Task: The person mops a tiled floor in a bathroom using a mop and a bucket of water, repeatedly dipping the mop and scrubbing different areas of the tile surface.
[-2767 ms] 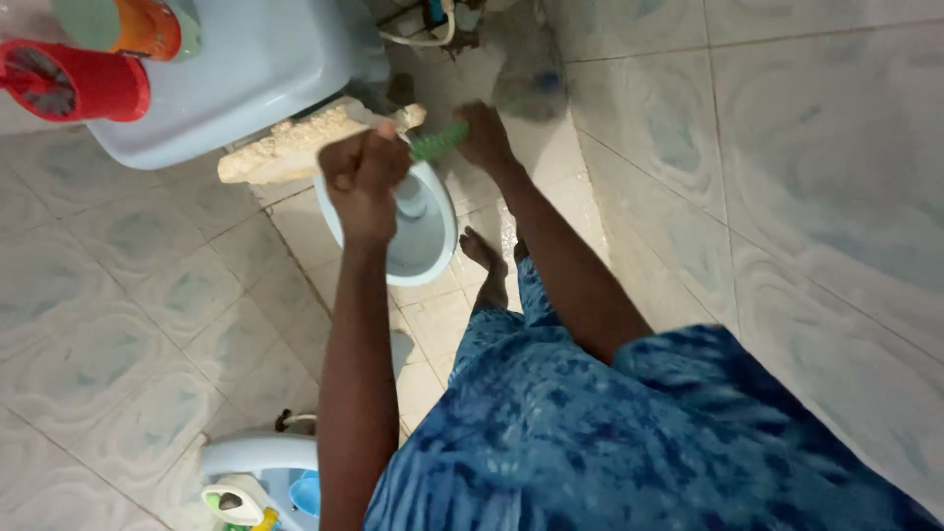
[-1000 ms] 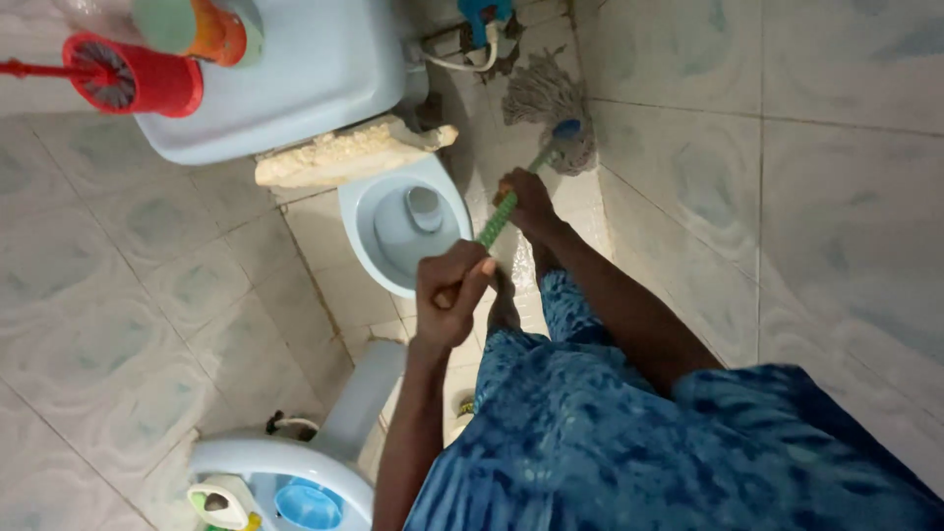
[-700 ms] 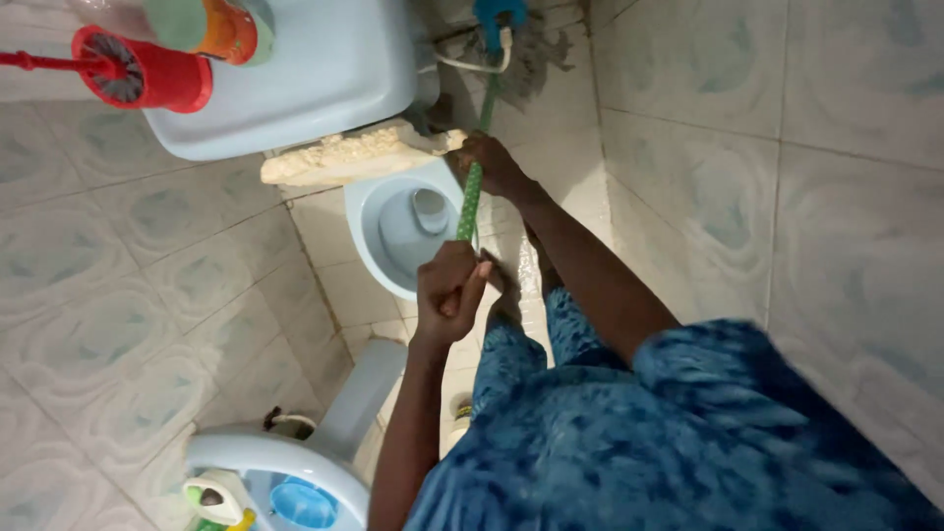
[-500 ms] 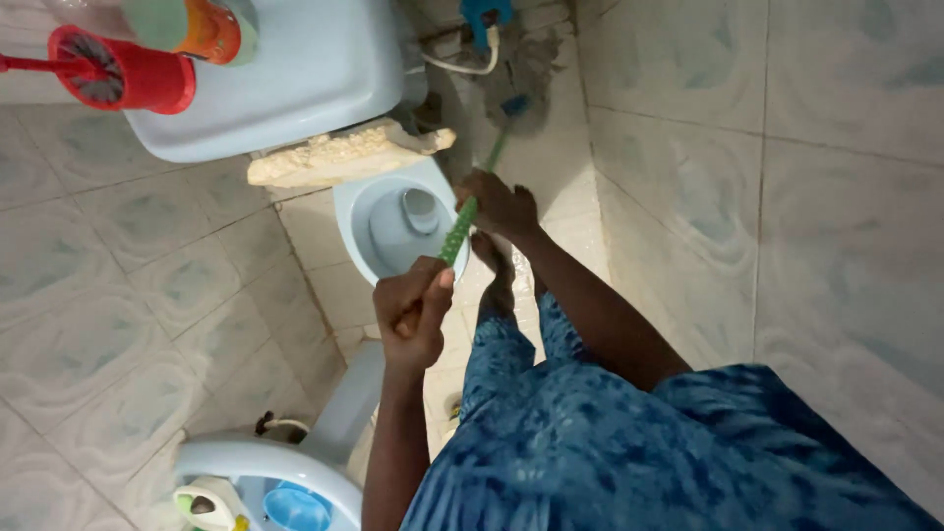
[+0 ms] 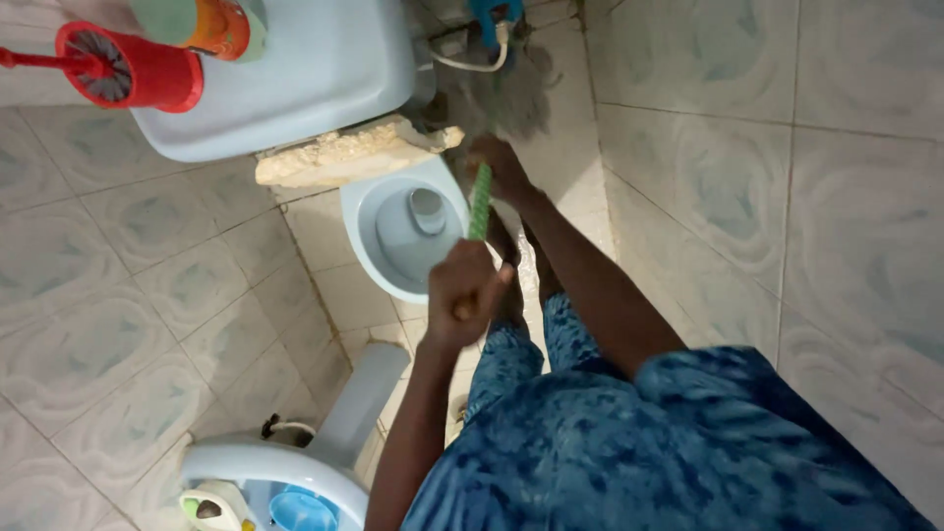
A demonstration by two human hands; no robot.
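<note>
- Left hand (image 5: pixel 462 285) is clenched round the near end of the green mop handle (image 5: pixel 480 202), and right hand (image 5: pixel 500 167) is wrapped round it further up, on the far side.
- The handle runs away from the person, just right of the toilet bowl (image 5: pixel 408 231); the mop head (image 5: pixel 497 98) is a grey blur on the floor (image 5: pixel 147 285) in the far corner, by the tiled wall (image 5: pixel 787 197).
- To work this well, I'd judge: keep both fists tight and well spread on the handle, push with the far hand, steer with the near one, and keep the strands flat in the corner without knocking the hose (image 5: pixel 467 59) behind the bowl.
- Bare feet stand on wet tiles, so steady footing matters.
- Count: two hands, one mop, one toilet bowl.
- One pale blue basin (image 5: pixel 285 69) at far left, above a rough stone slab (image 5: pixel 344 152).
- One red brush holder (image 5: pixel 138 69) and one orange and green bottle (image 5: pixel 197 20) by the basin.
- One more pale blue fixture (image 5: pixel 295 467) at near left, with small bottles on it; their number is unclear.
</note>
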